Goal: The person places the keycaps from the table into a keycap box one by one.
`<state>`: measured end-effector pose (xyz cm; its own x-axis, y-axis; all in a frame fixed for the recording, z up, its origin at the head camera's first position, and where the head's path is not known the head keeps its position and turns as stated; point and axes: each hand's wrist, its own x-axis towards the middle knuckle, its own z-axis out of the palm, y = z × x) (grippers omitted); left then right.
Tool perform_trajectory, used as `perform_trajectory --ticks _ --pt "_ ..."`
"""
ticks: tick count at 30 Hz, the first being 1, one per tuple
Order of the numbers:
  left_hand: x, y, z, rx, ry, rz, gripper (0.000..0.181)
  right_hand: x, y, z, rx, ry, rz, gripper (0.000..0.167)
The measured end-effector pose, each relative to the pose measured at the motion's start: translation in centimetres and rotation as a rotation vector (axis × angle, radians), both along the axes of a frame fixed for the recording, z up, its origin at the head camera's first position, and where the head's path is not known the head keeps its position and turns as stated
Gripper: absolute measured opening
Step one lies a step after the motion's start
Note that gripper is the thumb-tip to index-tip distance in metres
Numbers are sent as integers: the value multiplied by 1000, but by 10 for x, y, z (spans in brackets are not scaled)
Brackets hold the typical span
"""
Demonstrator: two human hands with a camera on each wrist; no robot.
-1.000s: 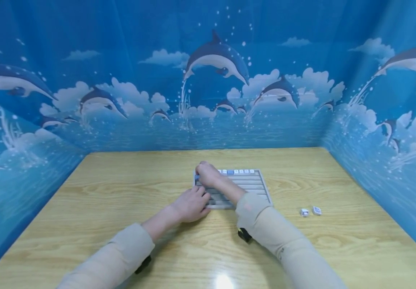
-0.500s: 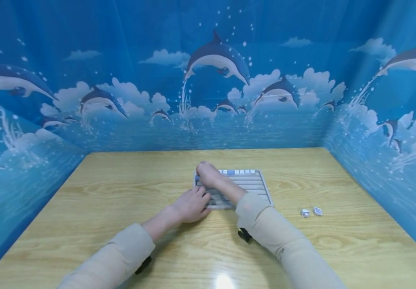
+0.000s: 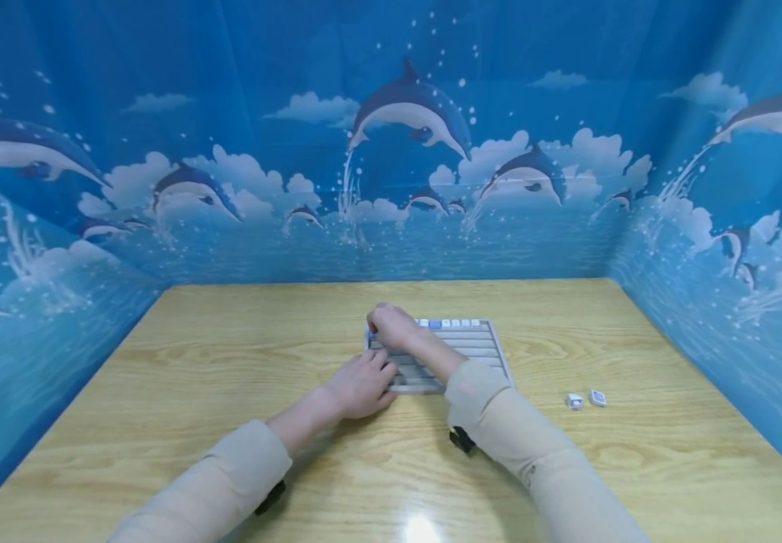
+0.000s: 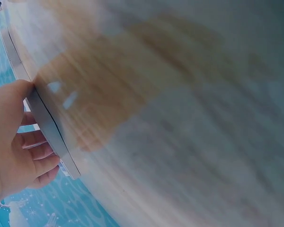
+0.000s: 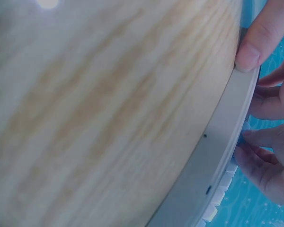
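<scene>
A light grey keyboard (image 3: 468, 351) lies flat on the table, with a row of white keycaps (image 3: 465, 323) along its far edge and bare grey strips below. My left hand (image 3: 362, 383) grips its near left part: in the left wrist view, the thumb presses the front side (image 4: 48, 120) while the fingers curl over the top. Farther off, my right hand (image 3: 393, 327) is at the far left corner. Its thumb and finger pinch a small blue keycap (image 5: 240, 139) in the right wrist view; whether the keycap is seated cannot be told.
Two loose white keycaps, one (image 3: 574, 401) beside the other (image 3: 597, 397), lie on the wooden table (image 3: 241, 332) right of the keyboard. A blue dolphin-print curtain (image 3: 282, 151) surrounds the back and sides. My right forearm (image 3: 519, 434) crosses the keyboard's near edge.
The head view has shifted very slightly. My right hand turns a little at the far left corner, and my left hand stays on the keyboard.
</scene>
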<state>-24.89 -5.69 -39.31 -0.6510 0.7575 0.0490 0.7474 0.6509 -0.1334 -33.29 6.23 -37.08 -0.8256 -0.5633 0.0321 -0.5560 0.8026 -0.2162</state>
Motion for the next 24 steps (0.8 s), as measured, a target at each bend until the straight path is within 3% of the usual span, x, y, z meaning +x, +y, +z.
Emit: perform_trajectory --ticks 13,20,24 --pt "-2 1 -3 0 28 7 26 -4 1 0 48 23 -7 8" --pt "-1 1 -2 -5 36 8 28 -5 1 2 56 -24 -51 29" --pt "0 1 -1 -2 21 8 28 -4 0 4 74 -49 -80 31"
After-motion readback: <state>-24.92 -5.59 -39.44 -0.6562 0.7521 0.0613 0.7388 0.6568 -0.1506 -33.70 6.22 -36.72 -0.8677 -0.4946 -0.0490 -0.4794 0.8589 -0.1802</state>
